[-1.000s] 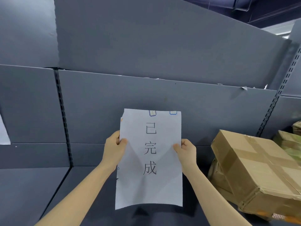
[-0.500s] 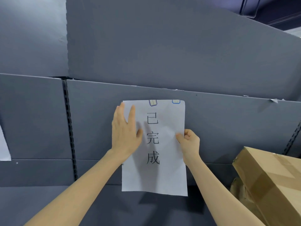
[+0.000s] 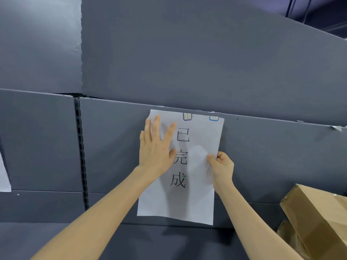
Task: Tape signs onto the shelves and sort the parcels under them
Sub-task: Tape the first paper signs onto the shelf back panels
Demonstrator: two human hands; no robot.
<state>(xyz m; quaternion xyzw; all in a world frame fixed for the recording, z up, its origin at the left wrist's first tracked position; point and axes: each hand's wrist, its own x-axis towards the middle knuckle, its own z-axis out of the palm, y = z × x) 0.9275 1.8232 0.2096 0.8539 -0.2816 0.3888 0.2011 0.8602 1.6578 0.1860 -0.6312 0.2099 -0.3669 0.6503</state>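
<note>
The right hand (image 3: 223, 167) pinches the right edge of the paper sign (image 3: 195, 199) about halfway down, thumb on the front face and curled fingers wrapped behind the edge. The left hand (image 3: 155, 147) lies flat and open on the sign's upper left part, fingers spread and pointing up, palm pressing the sheet against the grey back panel (image 3: 112, 147) of the shelving; it grips nothing.

The sign hangs upright, its top edge just under the seam where that panel meets the one above. Three large black characters run down its middle, the left hand's thumb touching the middle one. Two small strips of tape (image 3: 187, 116) sit at the top edge, one near the centre and one by the right corner; whether they are already stuck to the panel is hard to tell from this angle. The paper bulges slightly beside the right thumb.

A slotted metal upright (image 3: 81, 151) runs down the panel to the left. Another white sheet (image 3: 4, 175) shows at the far left edge. A brown cardboard parcel (image 3: 319, 218) sealed with tape sits tilted at the lower right, apart from the sign.
</note>
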